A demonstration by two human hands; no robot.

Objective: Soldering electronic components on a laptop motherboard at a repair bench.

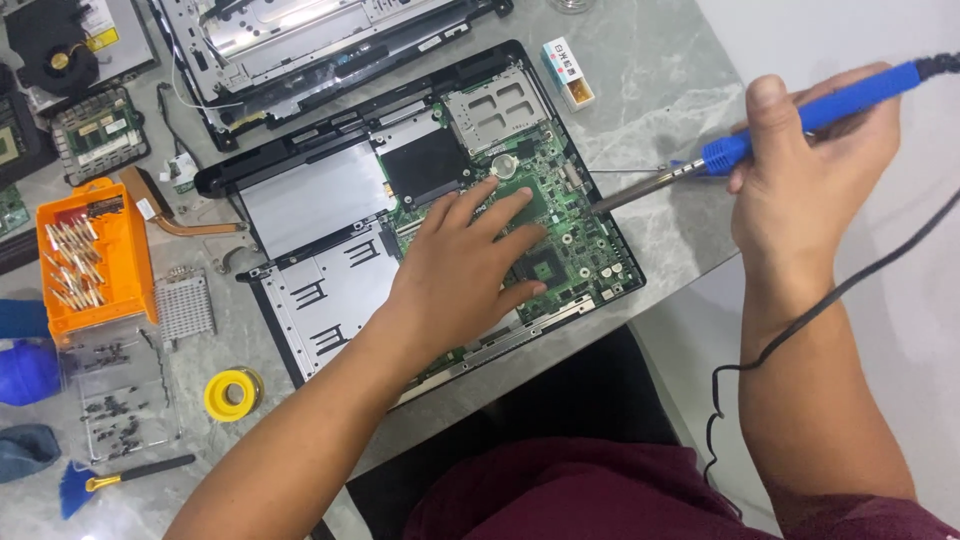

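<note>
An opened laptop base lies on the marble table, its green circuit board exposed on the right side. My left hand rests flat on the board, fingers spread, holding nothing. My right hand grips a blue-handled soldering iron like a pen. Its metal tip points left and touches or hovers just over the board's right part. A black cord runs from the iron down past my right forearm.
An orange bit case stands at the left, with a clear tray of screws, a yellow solder spool, a small brush and a heatsink nearby. Another laptop shell lies behind. A small box sits by the table edge.
</note>
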